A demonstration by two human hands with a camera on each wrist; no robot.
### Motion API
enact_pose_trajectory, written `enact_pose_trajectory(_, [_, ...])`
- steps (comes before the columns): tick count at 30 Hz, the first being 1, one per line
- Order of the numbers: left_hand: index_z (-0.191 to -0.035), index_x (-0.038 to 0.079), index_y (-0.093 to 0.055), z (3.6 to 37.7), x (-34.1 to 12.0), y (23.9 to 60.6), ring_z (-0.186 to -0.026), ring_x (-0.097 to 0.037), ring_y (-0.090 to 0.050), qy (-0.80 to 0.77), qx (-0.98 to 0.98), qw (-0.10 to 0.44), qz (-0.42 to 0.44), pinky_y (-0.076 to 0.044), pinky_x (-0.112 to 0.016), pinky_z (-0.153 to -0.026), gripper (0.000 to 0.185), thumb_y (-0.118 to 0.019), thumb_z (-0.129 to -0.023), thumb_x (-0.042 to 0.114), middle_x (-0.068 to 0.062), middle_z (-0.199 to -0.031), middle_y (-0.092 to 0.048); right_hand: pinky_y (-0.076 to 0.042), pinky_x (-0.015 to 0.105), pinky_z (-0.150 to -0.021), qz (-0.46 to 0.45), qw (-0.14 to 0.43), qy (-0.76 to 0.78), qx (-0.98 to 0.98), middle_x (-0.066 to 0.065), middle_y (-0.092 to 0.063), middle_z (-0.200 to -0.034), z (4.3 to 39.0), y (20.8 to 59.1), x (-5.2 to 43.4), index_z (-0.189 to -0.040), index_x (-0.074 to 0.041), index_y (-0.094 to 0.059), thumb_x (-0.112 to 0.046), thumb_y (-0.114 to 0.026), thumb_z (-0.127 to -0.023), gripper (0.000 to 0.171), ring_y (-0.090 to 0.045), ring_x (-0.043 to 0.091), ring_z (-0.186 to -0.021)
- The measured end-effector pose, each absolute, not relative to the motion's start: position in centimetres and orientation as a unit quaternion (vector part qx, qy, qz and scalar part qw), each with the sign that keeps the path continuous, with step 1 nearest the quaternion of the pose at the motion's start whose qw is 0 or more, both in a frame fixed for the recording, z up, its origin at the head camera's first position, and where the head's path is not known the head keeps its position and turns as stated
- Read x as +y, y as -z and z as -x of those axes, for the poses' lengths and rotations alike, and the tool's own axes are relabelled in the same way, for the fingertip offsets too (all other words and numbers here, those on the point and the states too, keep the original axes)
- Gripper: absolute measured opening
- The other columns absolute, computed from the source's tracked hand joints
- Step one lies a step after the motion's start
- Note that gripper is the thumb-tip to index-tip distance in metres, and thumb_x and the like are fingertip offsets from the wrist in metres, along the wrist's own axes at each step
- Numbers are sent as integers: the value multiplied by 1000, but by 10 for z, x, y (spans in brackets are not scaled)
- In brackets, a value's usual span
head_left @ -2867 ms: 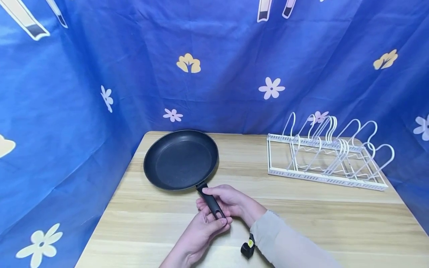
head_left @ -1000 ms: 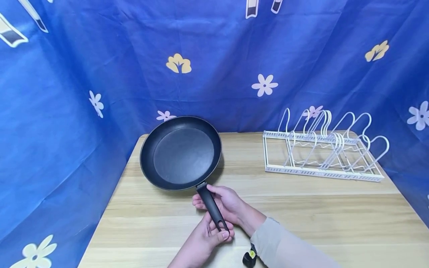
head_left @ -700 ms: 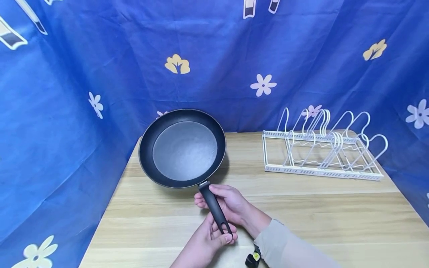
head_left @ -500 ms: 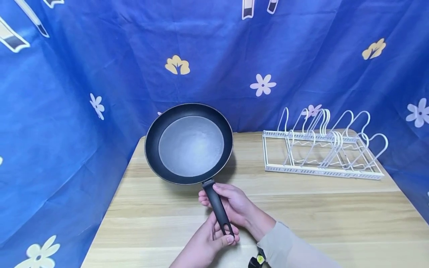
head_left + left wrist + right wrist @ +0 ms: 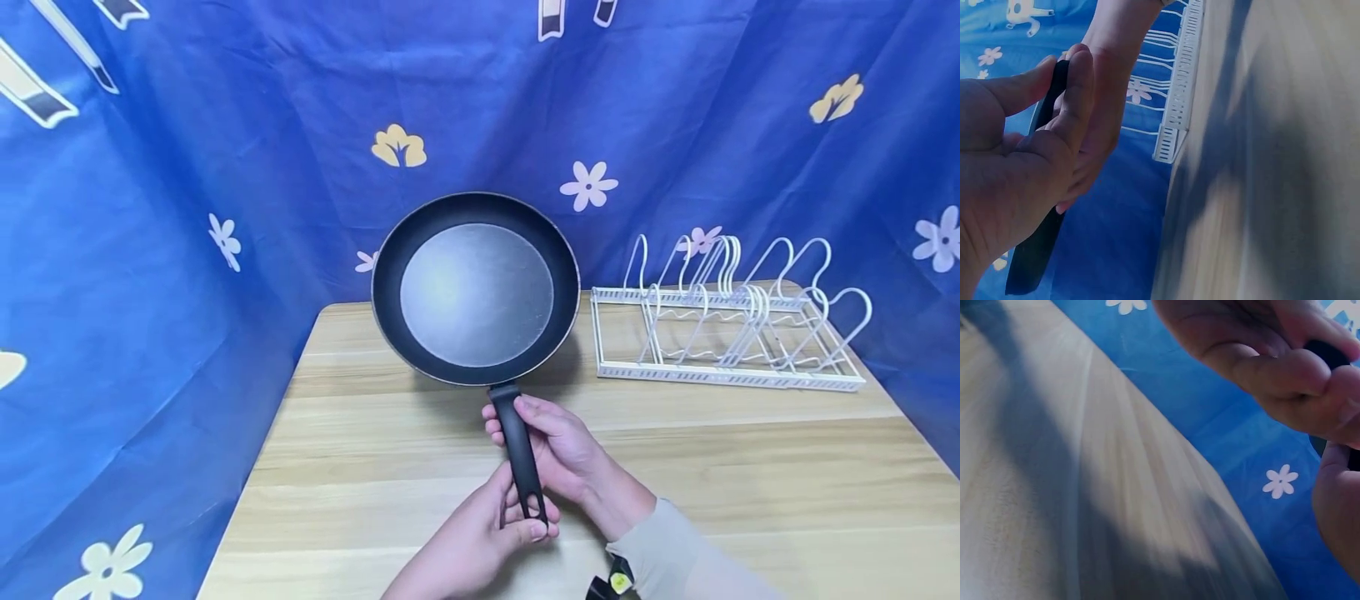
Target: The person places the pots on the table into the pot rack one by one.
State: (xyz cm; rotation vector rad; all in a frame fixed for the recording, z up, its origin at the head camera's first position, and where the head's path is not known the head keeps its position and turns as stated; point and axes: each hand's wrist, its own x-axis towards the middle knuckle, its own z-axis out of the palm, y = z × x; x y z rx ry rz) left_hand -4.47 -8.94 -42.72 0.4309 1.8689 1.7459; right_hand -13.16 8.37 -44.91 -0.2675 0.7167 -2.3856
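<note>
A black frying pan (image 5: 480, 292) is held up off the table, tilted so its inside faces me, with its handle pointing down toward me. My left hand (image 5: 487, 529) pinches the end of the handle, thumb on top near the hanging slot. Higher up, close to the pan's body, my right hand (image 5: 566, 450) grips the same handle with the thumb along its right side and fingertips showing on the left. In the left wrist view the left hand (image 5: 1035, 137) has thumb and fingers on the dark handle (image 5: 1038, 250). The right wrist view shows fingers around the handle's tip (image 5: 1327, 355).
A white wire rack (image 5: 731, 377) with upright loops stands at the back right of the wooden table (image 5: 360, 500). Blue patterned cloth (image 5: 480, 100) hangs behind and along the sides. A black strap with a yellow spot (image 5: 618, 581) is at the right wrist.
Both hands have lifted the frying pan from near the table and tilted it up toward me. The pan and hands have also shifted right, and the handle points more nearly straight down.
</note>
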Motion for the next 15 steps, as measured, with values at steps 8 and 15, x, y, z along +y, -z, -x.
enact_pose_trajectory(8, [-140,2,-49,46,-76,415,-107,-4,-77,-643,685,274,-205,-59,-17,-99,42,-70,-105,14,-13,-120,-76,-62,24,-102,156,329,911,192,11,-75,-127,131,446,106,-145,0,-59,-18,-48,-116,36,-77,16,-110])
enact_pose_trajectory(15, [-138,2,-51,48,-65,402,-106,0,-74,-631,676,288,-249,-59,-18,-101,41,-71,-104,13,-16,-119,-78,-60,22,-104,204,350,904,139,10,-75,-126,132,443,123,-143,1,-60,-20,-54,-115,36,-76,15,-114])
